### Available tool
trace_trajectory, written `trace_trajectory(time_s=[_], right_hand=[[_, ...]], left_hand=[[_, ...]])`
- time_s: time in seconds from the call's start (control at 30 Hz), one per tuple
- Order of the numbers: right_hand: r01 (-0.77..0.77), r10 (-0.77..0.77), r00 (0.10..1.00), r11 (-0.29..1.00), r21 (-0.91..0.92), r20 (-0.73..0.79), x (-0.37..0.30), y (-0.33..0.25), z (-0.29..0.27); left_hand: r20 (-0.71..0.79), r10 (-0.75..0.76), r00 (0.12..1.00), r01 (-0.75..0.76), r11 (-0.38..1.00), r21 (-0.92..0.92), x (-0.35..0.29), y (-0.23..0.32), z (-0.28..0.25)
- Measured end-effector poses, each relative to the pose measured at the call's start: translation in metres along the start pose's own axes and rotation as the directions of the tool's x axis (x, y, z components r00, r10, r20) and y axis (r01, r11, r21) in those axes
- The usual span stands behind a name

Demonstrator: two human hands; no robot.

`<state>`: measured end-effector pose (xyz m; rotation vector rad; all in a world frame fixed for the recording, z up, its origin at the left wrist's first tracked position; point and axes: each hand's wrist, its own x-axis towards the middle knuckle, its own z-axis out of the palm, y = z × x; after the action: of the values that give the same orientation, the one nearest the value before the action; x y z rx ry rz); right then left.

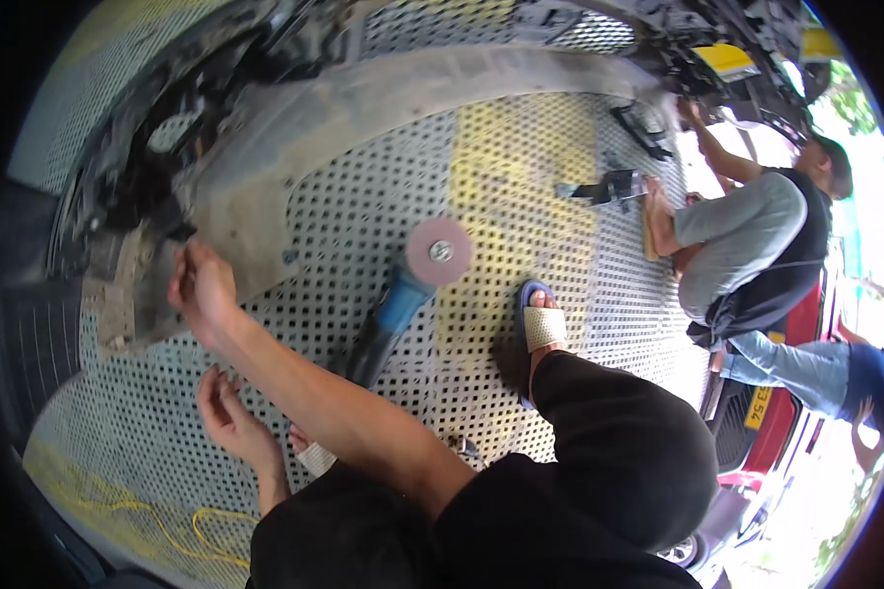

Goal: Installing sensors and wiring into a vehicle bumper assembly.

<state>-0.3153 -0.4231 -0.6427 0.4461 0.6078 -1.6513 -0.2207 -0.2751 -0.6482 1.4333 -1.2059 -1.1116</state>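
Note:
My right hand (206, 293) reaches up at the left to the underside of a car's front end. Its fingers are pinched together just below a black part (179, 228), beside a grey, dusty undertray panel (250, 231). What sits between the fingertips is too small to make out. Lower down, my left hand (238, 424) hangs above the floor with loosely curled fingers apart and nothing in them. A blue angle grinder (399, 304) lies on the floor to the right of my forearm, its reddish-brown disc (427, 245) facing up.
The floor is perforated grating (501, 196) in grey and yellow. At the right, a co-worker (756, 240) squats with hands at the car, near a black tool (607, 187). Another person (805, 373) stands by a red car (796, 412). A yellow cable (201, 530) lies at lower left.

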Motion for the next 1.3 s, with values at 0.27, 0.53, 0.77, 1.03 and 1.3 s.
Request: trace_trajectory(time_s=[0.27, 0.53, 0.77, 1.03, 1.3], right_hand=[[0.901, 0.947, 0.225, -0.114, -0.418, 0.228, -0.056, -0.315, -0.038], [-0.209, -0.225, 0.974, -0.835, -0.509, -0.031, -0.143, -0.768, -0.121], [-0.404, -0.774, 0.517, -0.596, -0.694, 0.365, -0.069, -0.964, -0.276], [-0.326, -0.734, 0.537, -0.635, -0.701, 0.415, 0.006, -1.012, -0.309], [0.143, -0.79, 0.343, -0.49, -0.86, 0.508, -0.085, -0.885, -0.191]], left_hand=[[-0.033, 0.152, 0.988, -0.154, 0.982, -0.106, 0.031, 0.027, 0.059], [0.166, 0.17, 0.971, -0.194, 0.97, 0.144, 0.046, 0.044, 0.141], [0.415, -0.106, 0.904, -0.202, 0.749, 0.631, 0.057, 0.107, 0.15], [0.474, -0.412, 0.779, -0.216, 0.533, 0.818, 0.049, 0.187, 0.246], [0.915, -0.229, 0.332, -0.536, 0.752, 0.383, 0.02, 0.23, 0.445]])
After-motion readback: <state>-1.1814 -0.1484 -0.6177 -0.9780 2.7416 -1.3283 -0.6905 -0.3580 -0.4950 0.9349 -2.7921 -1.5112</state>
